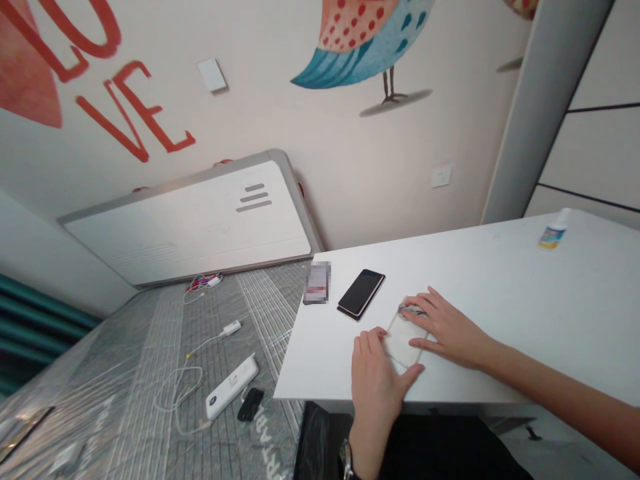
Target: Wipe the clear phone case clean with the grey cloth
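A pale, see-through phone case (401, 341) lies at the front of the white table (480, 293), with a greyish patch near its upper end. My left hand (377, 377) grips its lower left side, thumb along the bottom edge and fingers at the left edge. From the right, my right hand (443, 327) holds the upper end and right side, with fingertips over the grey patch. Just beyond my hands is a black-screened phone (361, 294), lying flat. Farther left, near the table's corner, lies a blurred-out flat item (317, 283).
A small white bottle (554, 230) stands at the table's far right. Left of the table, a plastic-covered bed (200, 347) holds a white power bank (233, 387), a black object (251, 405) and cables. A white headboard (200, 227) leans along the wall.
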{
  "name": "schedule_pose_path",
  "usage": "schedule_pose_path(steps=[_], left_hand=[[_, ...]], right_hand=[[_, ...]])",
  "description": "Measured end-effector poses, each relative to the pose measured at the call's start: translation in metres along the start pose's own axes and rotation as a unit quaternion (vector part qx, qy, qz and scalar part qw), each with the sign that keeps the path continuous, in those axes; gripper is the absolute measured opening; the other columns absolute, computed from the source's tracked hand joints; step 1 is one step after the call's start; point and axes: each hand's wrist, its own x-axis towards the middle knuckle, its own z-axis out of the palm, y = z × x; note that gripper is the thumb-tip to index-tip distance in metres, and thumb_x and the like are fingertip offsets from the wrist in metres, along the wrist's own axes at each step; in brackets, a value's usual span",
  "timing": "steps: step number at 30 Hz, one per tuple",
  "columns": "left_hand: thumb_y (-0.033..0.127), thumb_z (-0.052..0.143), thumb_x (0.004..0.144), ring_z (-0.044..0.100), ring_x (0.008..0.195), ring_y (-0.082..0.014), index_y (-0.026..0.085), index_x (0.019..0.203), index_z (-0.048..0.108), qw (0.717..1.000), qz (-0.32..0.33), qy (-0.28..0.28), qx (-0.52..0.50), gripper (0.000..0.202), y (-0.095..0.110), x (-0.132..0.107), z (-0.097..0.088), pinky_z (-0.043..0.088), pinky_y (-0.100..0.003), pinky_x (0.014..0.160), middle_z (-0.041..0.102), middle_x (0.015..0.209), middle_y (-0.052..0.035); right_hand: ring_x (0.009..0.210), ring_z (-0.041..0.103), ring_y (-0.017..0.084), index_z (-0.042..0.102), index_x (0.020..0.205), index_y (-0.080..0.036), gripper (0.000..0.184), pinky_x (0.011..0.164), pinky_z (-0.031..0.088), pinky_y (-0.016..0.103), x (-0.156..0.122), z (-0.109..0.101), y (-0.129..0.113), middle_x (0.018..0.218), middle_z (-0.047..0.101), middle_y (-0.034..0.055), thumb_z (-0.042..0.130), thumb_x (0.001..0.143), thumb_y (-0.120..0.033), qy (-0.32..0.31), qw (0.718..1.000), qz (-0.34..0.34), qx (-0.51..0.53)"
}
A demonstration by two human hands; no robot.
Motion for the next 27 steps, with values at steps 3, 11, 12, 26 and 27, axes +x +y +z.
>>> schedule_pose_path(steps=[3, 11, 12, 26, 27], left_hand=[[0.037, 0.094, 0.070, 0.056, 0.108, -0.0283, 0.022, 0.121, 0.046, 1.000, 0.003, 0.001, 0.004, 0.072, 0.000, 0.000, -0.001, 0.052, -0.049, 0.096, 0.056, 0.114, -0.0053], [0.038, 0.095, 0.068, 0.057, 0.107, -0.0285, 0.022, 0.121, 0.047, 1.000, 0.007, 0.007, 0.012, 0.073, 0.000, 0.000, 0.001, 0.053, -0.049, 0.095, 0.058, 0.114, -0.0054], [0.038, 0.095, 0.068, 0.058, 0.106, -0.0283, 0.022, 0.120, 0.048, 1.000, 0.007, 0.009, 0.014, 0.072, 0.000, 0.000, 0.002, 0.053, -0.048, 0.094, 0.059, 0.113, -0.0052], [0.039, 0.088, 0.076, 0.057, 0.106, -0.0275, 0.020, 0.122, 0.046, 0.999, 0.031, 0.029, 0.030, 0.065, 0.000, 0.002, 0.002, 0.053, -0.048, 0.095, 0.059, 0.114, -0.0069], [0.038, 0.088, 0.076, 0.057, 0.107, -0.0277, 0.019, 0.123, 0.046, 0.998, 0.034, 0.030, 0.032, 0.066, 0.000, 0.002, 0.002, 0.053, -0.048, 0.096, 0.059, 0.115, -0.0073]], right_hand=[[0.130, 0.052, 0.032, 0.064, 0.140, -0.019, 0.057, 0.121, 0.031, 0.062, -0.003, 0.003, 0.002, 0.138, 0.062, 0.0136, 0.060, 0.098, -0.058, 0.003, 1.000, 0.003, 0.025], [0.133, 0.050, 0.032, 0.062, 0.144, -0.025, 0.060, 0.120, 0.031, 0.060, -0.003, -0.006, -0.007, 0.141, 0.062, 0.0118, 0.058, 0.098, -0.064, -0.047, 0.989, 0.011, 0.137], [0.132, 0.051, 0.032, 0.060, 0.146, -0.028, 0.062, 0.118, 0.033, 0.058, -0.003, -0.008, -0.012, 0.142, 0.061, 0.0110, 0.058, 0.097, -0.066, -0.059, 0.985, -0.006, 0.161], [0.128, 0.055, 0.034, 0.061, 0.145, -0.029, 0.070, 0.122, 0.019, 0.069, 0.005, -0.011, -0.020, 0.145, 0.063, 0.0097, 0.057, 0.092, -0.074, -0.082, 0.986, -0.057, 0.137], [0.128, 0.054, 0.035, 0.064, 0.142, -0.028, 0.063, 0.121, 0.017, 0.071, 0.006, -0.012, -0.018, 0.143, 0.064, 0.0091, 0.056, 0.095, -0.071, -0.077, 0.989, -0.037, 0.121]])
